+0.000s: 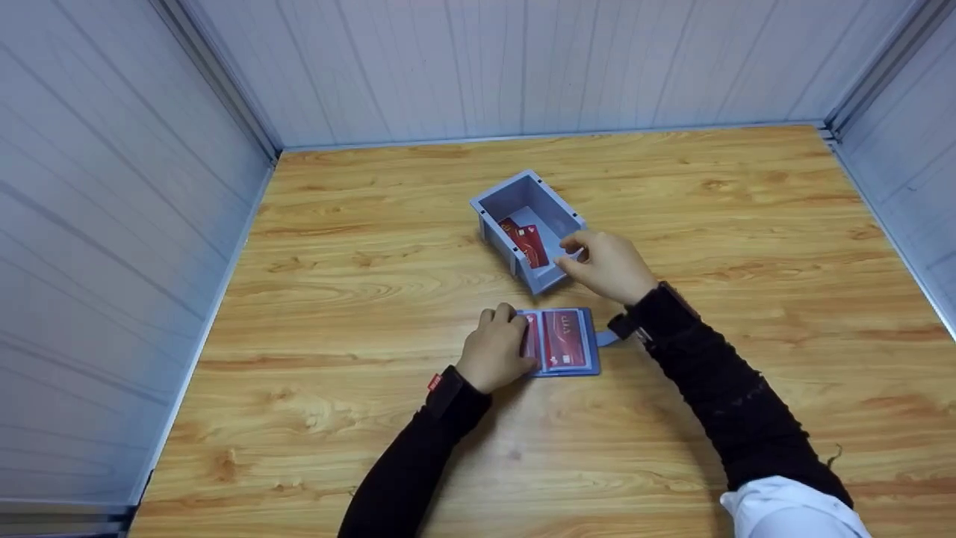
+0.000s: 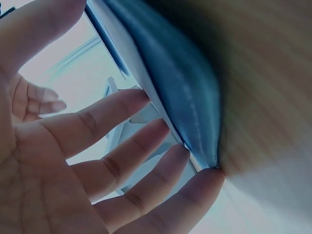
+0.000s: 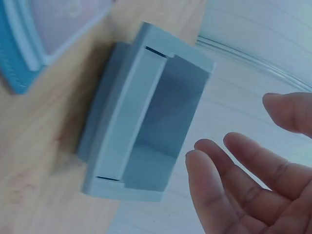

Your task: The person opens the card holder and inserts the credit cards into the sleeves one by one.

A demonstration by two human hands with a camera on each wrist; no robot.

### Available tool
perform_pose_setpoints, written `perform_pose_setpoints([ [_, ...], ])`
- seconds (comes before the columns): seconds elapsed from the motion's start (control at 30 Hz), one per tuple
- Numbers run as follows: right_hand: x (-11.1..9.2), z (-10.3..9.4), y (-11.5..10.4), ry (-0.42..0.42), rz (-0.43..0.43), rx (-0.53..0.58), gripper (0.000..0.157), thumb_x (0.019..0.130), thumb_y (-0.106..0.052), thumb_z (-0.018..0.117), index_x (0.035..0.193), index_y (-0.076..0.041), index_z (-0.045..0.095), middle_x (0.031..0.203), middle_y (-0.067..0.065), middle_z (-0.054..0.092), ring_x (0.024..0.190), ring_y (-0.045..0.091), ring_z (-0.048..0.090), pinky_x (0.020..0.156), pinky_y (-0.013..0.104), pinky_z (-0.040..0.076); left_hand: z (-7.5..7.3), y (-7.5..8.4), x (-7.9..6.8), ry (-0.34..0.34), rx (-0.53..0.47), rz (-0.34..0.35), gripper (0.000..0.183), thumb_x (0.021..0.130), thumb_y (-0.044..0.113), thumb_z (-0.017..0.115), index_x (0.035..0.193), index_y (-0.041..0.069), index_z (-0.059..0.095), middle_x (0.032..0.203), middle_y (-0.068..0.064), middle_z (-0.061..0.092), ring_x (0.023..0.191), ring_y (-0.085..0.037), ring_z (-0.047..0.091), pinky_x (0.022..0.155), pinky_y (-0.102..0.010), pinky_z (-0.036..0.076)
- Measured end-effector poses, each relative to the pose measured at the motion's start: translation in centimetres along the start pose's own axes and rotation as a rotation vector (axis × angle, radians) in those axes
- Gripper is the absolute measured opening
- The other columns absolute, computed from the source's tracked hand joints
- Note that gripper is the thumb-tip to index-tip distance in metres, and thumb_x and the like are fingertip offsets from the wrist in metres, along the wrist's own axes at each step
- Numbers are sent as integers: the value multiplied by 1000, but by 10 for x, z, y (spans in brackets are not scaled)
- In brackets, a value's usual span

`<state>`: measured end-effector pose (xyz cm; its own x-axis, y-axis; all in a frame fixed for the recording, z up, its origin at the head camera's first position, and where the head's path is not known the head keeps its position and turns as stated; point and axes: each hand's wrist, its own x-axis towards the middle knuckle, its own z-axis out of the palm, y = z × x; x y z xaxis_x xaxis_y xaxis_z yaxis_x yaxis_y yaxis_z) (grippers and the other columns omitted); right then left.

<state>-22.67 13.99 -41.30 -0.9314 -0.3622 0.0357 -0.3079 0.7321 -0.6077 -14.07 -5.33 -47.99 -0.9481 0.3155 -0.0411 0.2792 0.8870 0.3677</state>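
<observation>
Nearest the head camera, at lower right: backed by a white sleeve (image 1: 792,508) and a black sleeve (image 1: 736,403), poised over the near right corner of a grey bin (image 1: 508,200) with the right hand (image 1: 609,265), with thumb and fingers parted and nothing visible between them. Facing two overlapping red cards (image 1: 533,246) inside the bin, just left of those fingers, with the upper one's long axis slanting from far left to near right, much like the bin's own. Nearer to the cards than the left hand (image 1: 493,351), on the near side of the bin and gripping the left part of an open blue card holder (image 1: 595,353) between thumb and fingers.

From the left wrist: touching the holder's edge with the fingertips, with part of the bin in sight beyond.

From the right wrist: turned toward the bin's rim, just beside it, with thumb well apart from fingers and no load in sight. Hard to tell, from this angle, whether touching; no cards visible past the bin's wall.
</observation>
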Motion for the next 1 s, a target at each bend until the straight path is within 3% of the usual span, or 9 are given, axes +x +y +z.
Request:
perform_pose_setpoints([
  [0.2, 24, 0, -11, -45, 57, 2, 42, 94, -31, 61, 124, -2, 63, 114, 16, 69, 105, 30, 64, 92, 45, 51, 1, -1, 0, 1, 3, 8, 50, 72, 36, 82, 109, 6, 65, 118, -12, 55, 111, -35, 51, 73, -47, 57],
  [0.43, 53, 17, -11, -61, 71, -69, 45, 94, -28, 59, 125, 5, 61, 117, 22, 67, 108, 35, 63, 93, 47, 50, 0, -1, 0, 6, 31, 11, 48, 73, 36, 81, 108, 7, 66, 116, -11, 55, 110, -33, 52, 71, -47, 57],
  [0.53, 65, 29, -9, -48, 70, -145, 43, 92, -26, 59, 120, 6, 63, 113, 22, 68, 106, 36, 64, 92, 47, 51, -1, -1, -1, 6, 51, 13, 48, 74, 37, 80, 108, 7, 65, 115, -10, 55, 109, -32, 52, 70, -46, 57],
  [0.77, 80, 54, -3, -61, 128, -279, 25, 90, -21, 61, 91, 4, 68, 93, 22, 71, 89, 37, 68, 79, 48, 55, 1, 0, -4, 14, 110, 47, 52, 76, 42, 79, 111, 8, 61, 113, -9, 53, 106, -31, 52, 67, -44, 57],
  [1.0, 88, 64, 0, -92, 164, -363, 21, 88, -12, 57, 96, 3, 70, 104, 23, 69, 99, 39, 66, 87, 49, 55, 2, 0, -4, 49, 123, 53, 51, 74, 42, 79, 108, 8, 61, 111, -9, 53, 104, -32, 53, 65, -44, 56],
])
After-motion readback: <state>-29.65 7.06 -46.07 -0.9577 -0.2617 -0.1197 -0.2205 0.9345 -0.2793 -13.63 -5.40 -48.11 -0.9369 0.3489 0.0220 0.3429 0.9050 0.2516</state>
